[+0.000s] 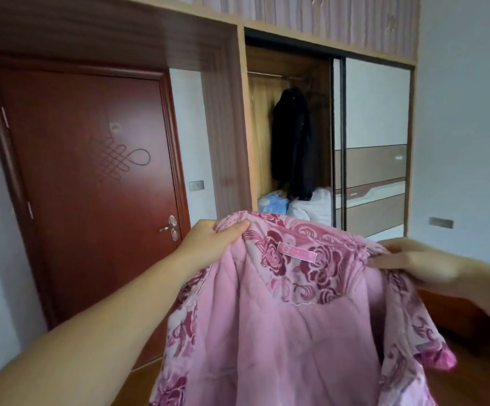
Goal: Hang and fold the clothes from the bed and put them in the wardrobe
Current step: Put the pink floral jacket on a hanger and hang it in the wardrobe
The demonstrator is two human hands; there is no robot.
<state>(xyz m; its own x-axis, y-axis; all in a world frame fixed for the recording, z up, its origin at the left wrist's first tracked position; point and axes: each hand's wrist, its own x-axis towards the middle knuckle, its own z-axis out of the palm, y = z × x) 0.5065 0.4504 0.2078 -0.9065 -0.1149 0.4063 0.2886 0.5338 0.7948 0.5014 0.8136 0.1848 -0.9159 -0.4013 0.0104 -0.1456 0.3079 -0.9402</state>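
Left hand (214, 238): raised at centre left, fingers and thumb pinched on the left shoulder of the jacket.
Right hand (413, 263): at the right, blurred, fingers closed on the jacket's right shoulder.
Hands: well apart, one at each shoulder, holding the jacket up between them.
Jacket (290, 326): pink, quilted plain pink lining facing the camera, rose-patterned outer cloth showing at the collar and edges; a small pink label (296, 252) sits under the collar. It hangs open from the two hands in the near middle, in front of the wardrobe.
Wardrobe (290, 127): far, centre right, its left side open; a rail (276, 75) runs across the top.
Dark coat (292, 142): hanging from the rail inside the wardrobe.
Bundles (311, 206): blue and white cloth at the wardrobe's bottom, below the coat.
Sliding door (375, 148): right of the opening, pale and brown panels.
Door (91, 177): red-brown, shut, far left, with a metal handle (171, 227).
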